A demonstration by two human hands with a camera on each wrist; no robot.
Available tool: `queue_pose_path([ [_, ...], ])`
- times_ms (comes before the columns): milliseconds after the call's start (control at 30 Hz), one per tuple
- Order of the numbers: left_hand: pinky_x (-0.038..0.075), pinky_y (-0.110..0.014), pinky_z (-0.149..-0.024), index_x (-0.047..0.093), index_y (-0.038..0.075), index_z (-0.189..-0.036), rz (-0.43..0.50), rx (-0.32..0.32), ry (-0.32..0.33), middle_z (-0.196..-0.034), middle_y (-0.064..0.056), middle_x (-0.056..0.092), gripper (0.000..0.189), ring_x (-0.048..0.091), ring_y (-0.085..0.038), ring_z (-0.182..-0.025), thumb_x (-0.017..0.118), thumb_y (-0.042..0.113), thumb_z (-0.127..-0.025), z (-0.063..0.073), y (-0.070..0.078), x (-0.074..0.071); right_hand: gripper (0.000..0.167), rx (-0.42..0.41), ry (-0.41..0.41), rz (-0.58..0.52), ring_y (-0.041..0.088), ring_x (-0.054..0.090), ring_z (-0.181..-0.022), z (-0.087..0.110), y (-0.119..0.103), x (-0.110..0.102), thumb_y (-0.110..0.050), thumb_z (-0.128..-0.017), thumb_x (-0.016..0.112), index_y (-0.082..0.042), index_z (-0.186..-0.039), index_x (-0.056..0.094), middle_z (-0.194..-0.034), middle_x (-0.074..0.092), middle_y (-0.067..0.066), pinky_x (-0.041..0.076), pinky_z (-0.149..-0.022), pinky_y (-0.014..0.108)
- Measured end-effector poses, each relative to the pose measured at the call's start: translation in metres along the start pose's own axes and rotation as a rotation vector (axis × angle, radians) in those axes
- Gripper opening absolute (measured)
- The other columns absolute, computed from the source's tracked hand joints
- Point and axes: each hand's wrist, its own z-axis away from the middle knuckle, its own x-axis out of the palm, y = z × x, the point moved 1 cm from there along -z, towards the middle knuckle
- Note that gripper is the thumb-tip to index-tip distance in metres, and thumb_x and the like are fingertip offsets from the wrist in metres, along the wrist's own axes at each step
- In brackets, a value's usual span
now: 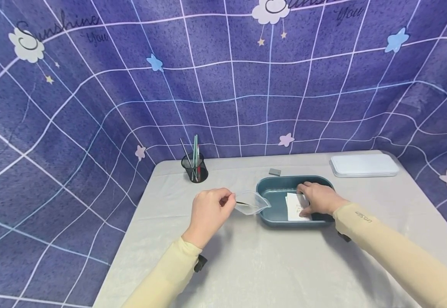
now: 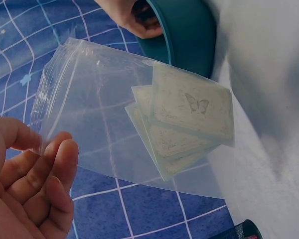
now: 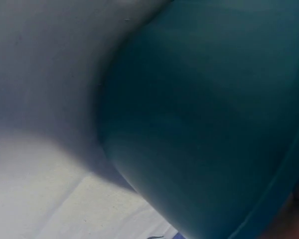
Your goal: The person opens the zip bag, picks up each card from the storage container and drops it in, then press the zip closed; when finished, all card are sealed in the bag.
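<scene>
A clear zip bag (image 1: pixel 252 203) hangs from my left hand (image 1: pixel 213 210), which pinches its zip edge between thumb and fingers. Several pale cards (image 2: pixel 194 107) lie fanned inside the bag; the top one bears a butterfly print, as the left wrist view shows. My right hand (image 1: pixel 321 199) reaches into a teal bin (image 1: pixel 275 222) and grips a white card (image 1: pixel 294 207) with small print on it, thumb and fingers spread across it. Another card edge peeks out underneath. In the right wrist view the wall of the bin (image 3: pixel 199 114) covers most of the fingers.
Behind the bin lies a small grey block (image 1: pixel 274 172). A black mesh cup (image 1: pixel 195 173) of pens and pencils stands at the back left. At the back right is a flat white case (image 1: pixel 363 165). A purple patterned cloth (image 1: pixel 216 85) surrounds the grey-white table (image 1: pixel 242 265).
</scene>
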Motion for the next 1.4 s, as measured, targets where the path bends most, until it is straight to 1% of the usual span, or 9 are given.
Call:
queue_pose_path([
  [167,0.044,-0.03,-0.055,0.077,0.02,-0.075,0.004,0.01,0.009,-0.064,0.014,0.065,0.015,0.056,-0.002,-0.055,0.069,0.016,-0.088,-0.001,0.001,0.0,0.064,0.003,0.03,-0.012,0.018,0.059,-0.076,0.0,0.003,-0.002,-0.038,-0.064,0.099,-0.009,-0.108,0.062,-0.09,0.061,-0.001,0.053,-0.066,0.044],
  [300,0.044,-0.03,-0.054,0.076,0.019,-0.074,0.004,0.016,0.017,-0.063,0.014,0.064,0.016,0.055,-0.003,-0.055,0.069,0.016,-0.088,-0.001,0.001,0.0,0.06,-0.029,0.092,0.014,0.026,0.068,-0.083,0.002,0.003,-0.007,-0.032,-0.067,0.097,-0.004,-0.111,0.067,-0.097,0.069,0.006,0.057,-0.074,0.049],
  [467,0.045,-0.03,-0.055,0.076,0.019,-0.075,0.0,0.011,0.005,-0.064,0.014,0.064,0.016,0.056,-0.004,-0.055,0.068,0.016,-0.088,-0.001,0.001,0.0,0.042,-0.067,0.133,0.049,0.034,0.07,-0.087,0.006,-0.001,-0.02,-0.02,-0.073,0.093,-0.001,-0.103,0.071,-0.098,0.07,0.011,0.057,-0.079,0.053],
  [567,0.045,-0.03,-0.055,0.077,0.019,-0.075,-0.001,0.01,0.004,-0.064,0.014,0.065,0.015,0.057,-0.004,-0.055,0.069,0.016,-0.088,-0.001,0.001,0.0,0.027,-0.072,0.139,0.039,0.031,0.07,-0.082,0.01,-0.005,-0.03,-0.011,-0.076,0.087,-0.004,-0.097,0.071,-0.092,0.07,0.008,0.057,-0.077,0.052],
  [700,0.045,-0.03,-0.055,0.077,0.019,-0.075,0.0,0.011,0.01,-0.064,0.013,0.066,0.015,0.057,-0.003,-0.055,0.069,0.016,-0.088,-0.002,0.001,0.0,0.016,-0.084,0.141,-0.001,0.018,0.064,-0.069,0.014,-0.011,-0.043,-0.009,-0.081,0.083,-0.012,-0.086,0.068,-0.081,0.066,-0.003,0.056,-0.069,0.047],
  [867,0.045,-0.031,-0.055,0.078,0.02,-0.076,-0.002,0.01,0.003,-0.065,0.014,0.067,0.015,0.059,-0.003,-0.056,0.069,0.016,-0.088,-0.003,0.002,0.0,0.02,-0.136,0.087,-0.068,0.007,0.048,-0.064,0.018,-0.02,-0.058,-0.01,-0.085,0.081,-0.019,-0.079,0.064,-0.073,0.053,-0.013,0.048,-0.063,0.036],
  [1033,0.046,-0.03,-0.056,0.078,0.02,-0.076,-0.008,0.011,0.002,-0.066,0.014,0.067,0.015,0.058,-0.003,-0.056,0.069,0.016,-0.088,-0.004,0.002,0.0,0.018,-0.174,0.075,-0.106,0.004,0.048,-0.067,0.023,-0.033,-0.073,-0.01,-0.088,0.078,-0.02,-0.081,0.065,-0.075,0.054,-0.015,0.048,-0.065,0.033],
  [1133,0.046,-0.031,-0.056,0.078,0.02,-0.076,-0.008,0.009,0.002,-0.066,0.014,0.067,0.015,0.059,-0.003,-0.056,0.069,0.016,-0.088,-0.004,0.002,0.0,0.018,-0.182,0.149,-0.103,0.004,0.053,-0.07,0.025,-0.043,-0.082,-0.011,-0.089,0.077,-0.022,-0.081,0.065,-0.077,0.056,-0.016,0.05,-0.067,0.034],
  [1400,0.046,-0.03,-0.056,0.078,0.019,-0.076,-0.005,0.017,0.004,-0.066,0.014,0.067,0.016,0.058,-0.003,-0.056,0.068,0.016,-0.088,-0.005,0.001,0.0,0.015,-0.232,0.475,-0.079,0.009,0.057,-0.072,0.033,-0.075,-0.115,-0.013,-0.086,0.075,-0.024,-0.085,0.065,-0.081,0.058,-0.015,0.05,-0.065,0.037],
])
